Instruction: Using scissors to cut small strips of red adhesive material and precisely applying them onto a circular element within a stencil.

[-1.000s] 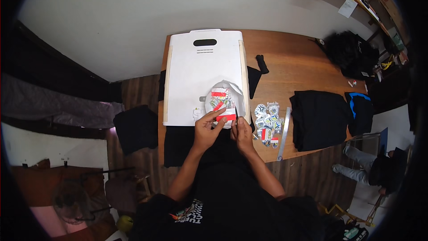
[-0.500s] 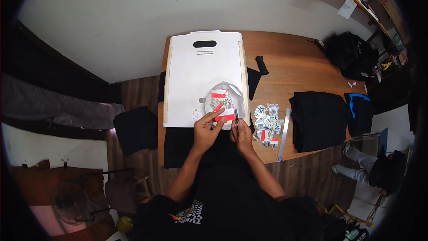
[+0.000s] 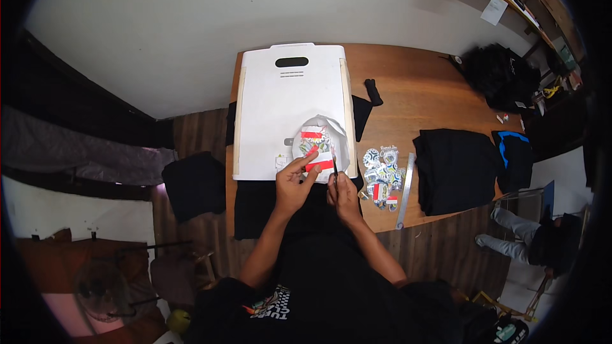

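My left hand point(image 3: 293, 185) pinches a red and white sticker piece point(image 3: 320, 162) between thumb and fingers. Dark-handled scissors point(image 3: 335, 169) are gripped in my right hand point(image 3: 344, 197), their blades upright along the piece's right edge. Beneath both hands lies a crumpled white bag or sheet point(image 3: 340, 135) bearing printed, colourful cut-outs point(image 3: 312, 134), one with a red and white band. It rests on the near right part of a large white panel point(image 3: 274, 108) with a dark oval slot. Small print details are too fine to make out.
On the wooden table point(image 3: 414, 89) right of the panel are loose patterned cut-outs point(image 3: 382, 175), a metal ruler point(image 3: 405, 191) and folded black cloth point(image 3: 452, 172). Farther off stand a small black object point(image 3: 373, 92) and a black bag point(image 3: 503, 70). A person point(image 3: 542, 242) is at the right.
The red and white piece has shifted slightly left in my left hand. My right hand has moved slightly left and down, and the scissor blades look closer together.
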Demonstrator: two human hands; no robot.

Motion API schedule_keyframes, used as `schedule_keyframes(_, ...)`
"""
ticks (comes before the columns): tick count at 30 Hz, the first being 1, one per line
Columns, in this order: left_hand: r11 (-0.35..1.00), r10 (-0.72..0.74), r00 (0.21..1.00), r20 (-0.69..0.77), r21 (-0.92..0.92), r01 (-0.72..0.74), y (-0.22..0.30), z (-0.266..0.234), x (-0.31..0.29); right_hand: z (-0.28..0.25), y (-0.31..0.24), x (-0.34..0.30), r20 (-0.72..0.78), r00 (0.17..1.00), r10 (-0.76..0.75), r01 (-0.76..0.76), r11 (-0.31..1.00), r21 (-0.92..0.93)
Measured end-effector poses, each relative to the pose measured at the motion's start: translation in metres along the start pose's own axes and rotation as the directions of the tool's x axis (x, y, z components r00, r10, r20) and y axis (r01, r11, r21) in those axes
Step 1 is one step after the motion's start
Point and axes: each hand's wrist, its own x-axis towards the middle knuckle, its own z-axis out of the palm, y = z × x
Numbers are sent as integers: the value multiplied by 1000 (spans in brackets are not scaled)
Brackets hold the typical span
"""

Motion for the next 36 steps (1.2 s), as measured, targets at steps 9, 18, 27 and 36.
schedule_keyframes(9, 1000, -11, 1000, -11, -15, 11, 6, 3, -1, 0, -1, 0, 22, 1000, -16, 16, 1000, -16)
schedule_keyframes(18, 1000, -3, 1000, -5, -22, 3, 4, 3, -1, -1, 0, 0, 8, 1000, -18, 18, 1000, -2)
schedule_keyframes(27, 1000, -11, 1000, -6, -16, 11, 2, 3, 0, -1, -1, 1, -8, 999, -32, 32, 999, -9)
schedule_keyframes(36, 1000, -24, 1000, 10, -13, 24, 4, 4, -1, 0, 0, 2, -23, 999, -31, 31, 1000, -5)
